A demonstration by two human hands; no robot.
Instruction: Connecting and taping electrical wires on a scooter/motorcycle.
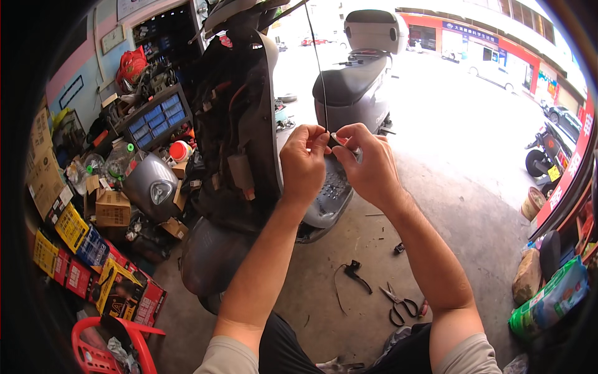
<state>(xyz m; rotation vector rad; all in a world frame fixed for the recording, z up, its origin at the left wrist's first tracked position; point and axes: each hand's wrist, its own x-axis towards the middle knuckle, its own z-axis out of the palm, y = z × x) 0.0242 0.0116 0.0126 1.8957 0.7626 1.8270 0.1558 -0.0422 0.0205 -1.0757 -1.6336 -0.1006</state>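
In front of the opened scooter body [233, 112], my left hand [302, 165] pinches a thin black cable [321, 75] that runs up out of view at the top. Close to its right, my right hand [367, 162] is closed on a small black and pale piece [336, 140] at the cable's lower part; its exact shape is too small to tell. Both hands are raised above the scooter's footboard [327, 199]. The scooter's seat [352, 84] and grey top box [367, 31] stand behind them.
On the floor [386, 249] lie scissors [398, 305] and a black part with a wire [355, 271]. At left are heaped boxes [112, 212], a grey panel [149, 181] and a red chair [99, 355]. At right are a green bag [548, 293] and a parked scooter [551, 156].
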